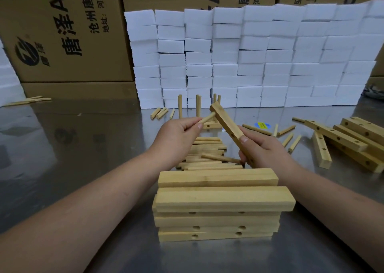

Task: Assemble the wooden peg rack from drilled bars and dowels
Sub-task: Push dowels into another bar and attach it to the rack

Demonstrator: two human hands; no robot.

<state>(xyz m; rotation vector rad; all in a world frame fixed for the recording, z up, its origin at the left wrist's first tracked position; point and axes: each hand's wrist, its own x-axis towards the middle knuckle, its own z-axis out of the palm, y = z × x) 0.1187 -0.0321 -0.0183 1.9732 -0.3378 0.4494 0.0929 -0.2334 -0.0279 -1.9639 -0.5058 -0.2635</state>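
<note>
right hand clamps the low end of a drilled bar, tilted up and away over the table; left hand pinches a dowel, its tip at the bar's top end. both look light, stiff, dry wood, so grip near the ends. forearms reach forward, wrists angled inward.

Steel table, foam blocks, cartons

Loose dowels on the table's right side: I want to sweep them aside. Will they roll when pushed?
Probably yes: the loose dowels are round and lie on a smooth, shiny metal table. Likely stiff and light, being short wooden sticks. Pushed endwise, they might slide.
</note>
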